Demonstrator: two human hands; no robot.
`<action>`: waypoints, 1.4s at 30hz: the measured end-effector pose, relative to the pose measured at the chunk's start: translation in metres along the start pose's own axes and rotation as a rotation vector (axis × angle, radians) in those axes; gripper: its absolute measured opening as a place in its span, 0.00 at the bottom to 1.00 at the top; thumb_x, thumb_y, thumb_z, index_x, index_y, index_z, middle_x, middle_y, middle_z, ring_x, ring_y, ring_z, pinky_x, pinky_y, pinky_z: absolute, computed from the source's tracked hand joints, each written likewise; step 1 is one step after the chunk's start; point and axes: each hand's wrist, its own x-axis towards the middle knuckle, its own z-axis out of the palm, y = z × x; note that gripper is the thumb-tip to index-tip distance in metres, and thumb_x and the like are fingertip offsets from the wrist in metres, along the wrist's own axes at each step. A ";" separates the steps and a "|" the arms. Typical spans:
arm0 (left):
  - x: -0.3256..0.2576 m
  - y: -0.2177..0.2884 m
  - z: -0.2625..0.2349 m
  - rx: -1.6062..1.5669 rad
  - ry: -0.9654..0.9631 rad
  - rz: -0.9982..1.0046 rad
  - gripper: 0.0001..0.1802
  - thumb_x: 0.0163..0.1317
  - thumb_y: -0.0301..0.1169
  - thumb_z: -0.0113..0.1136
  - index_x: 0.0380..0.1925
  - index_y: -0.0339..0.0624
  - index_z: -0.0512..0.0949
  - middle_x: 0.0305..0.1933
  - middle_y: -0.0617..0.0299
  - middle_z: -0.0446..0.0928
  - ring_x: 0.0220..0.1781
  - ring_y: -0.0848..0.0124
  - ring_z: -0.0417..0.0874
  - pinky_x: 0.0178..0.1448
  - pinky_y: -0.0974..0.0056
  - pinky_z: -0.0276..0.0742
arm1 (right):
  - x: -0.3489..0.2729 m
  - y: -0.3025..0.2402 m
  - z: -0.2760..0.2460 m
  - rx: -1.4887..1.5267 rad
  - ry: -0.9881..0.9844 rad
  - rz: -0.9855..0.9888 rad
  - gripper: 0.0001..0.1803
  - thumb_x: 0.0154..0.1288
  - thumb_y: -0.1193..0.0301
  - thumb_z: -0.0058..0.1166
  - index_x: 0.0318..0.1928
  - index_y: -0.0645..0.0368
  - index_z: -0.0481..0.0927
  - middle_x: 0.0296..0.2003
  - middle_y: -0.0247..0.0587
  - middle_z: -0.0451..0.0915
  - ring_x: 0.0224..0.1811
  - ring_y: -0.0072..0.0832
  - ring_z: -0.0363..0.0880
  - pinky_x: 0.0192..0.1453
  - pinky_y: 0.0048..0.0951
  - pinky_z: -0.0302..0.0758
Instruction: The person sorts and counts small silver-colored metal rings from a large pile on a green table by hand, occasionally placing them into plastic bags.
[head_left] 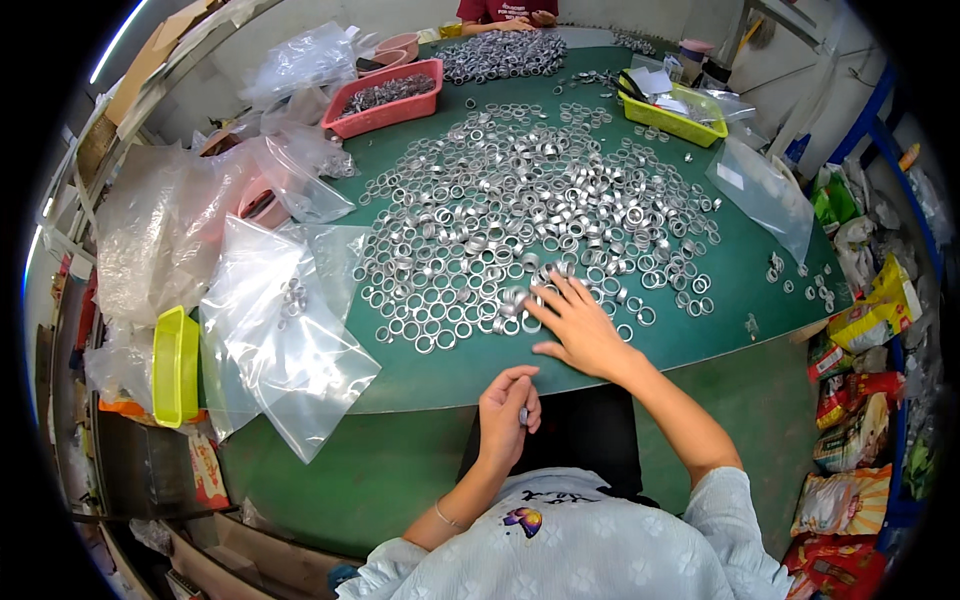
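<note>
A wide spread of silvery metal rings (445,300) covers the middle of the green table (430,385). Some lie flat and single, others in small stacks. My right hand (580,328) reaches over the near edge of the spread, fingers apart, with its fingertips touching rings there. Just off the table's front edge, my left hand (506,418) is curled closed. A small grey metal ring (523,416) shows between its fingers; whether more rings are inside is hidden.
Clear plastic bags (290,350) lie at left beside a yellow-green tray (176,368). Farther back are a red basket (385,98) of metal parts and a yellow-green basket (675,110). Across the table, a person in a red shirt (490,10) sits behind another ring heap (505,55).
</note>
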 end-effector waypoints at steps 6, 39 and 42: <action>0.014 -0.003 -0.003 0.029 0.003 0.006 0.14 0.67 0.27 0.45 0.51 0.36 0.70 0.25 0.62 0.69 0.17 0.79 0.66 0.18 0.75 0.63 | -0.034 0.015 -0.024 -0.138 0.049 0.197 0.30 0.53 0.59 0.61 0.58 0.47 0.70 0.61 0.43 0.63 0.67 0.46 0.54 0.69 0.51 0.49; 0.030 0.009 0.018 0.023 -0.074 0.019 0.21 0.68 0.34 0.47 0.57 0.33 0.66 0.36 0.55 0.76 0.19 0.79 0.70 0.22 0.74 0.68 | -0.012 -0.028 -0.036 1.473 0.323 0.485 0.20 0.61 0.79 0.53 0.54 0.67 0.69 0.40 0.47 0.81 0.51 0.33 0.77 0.57 0.33 0.71; 0.030 0.008 0.021 0.003 -0.052 0.014 0.22 0.66 0.36 0.52 0.55 0.32 0.69 0.36 0.57 0.77 0.20 0.79 0.70 0.22 0.74 0.67 | -0.022 -0.041 -0.036 1.238 0.311 0.390 0.12 0.58 0.83 0.53 0.44 0.68 0.78 0.45 0.48 0.79 0.51 0.32 0.76 0.57 0.32 0.71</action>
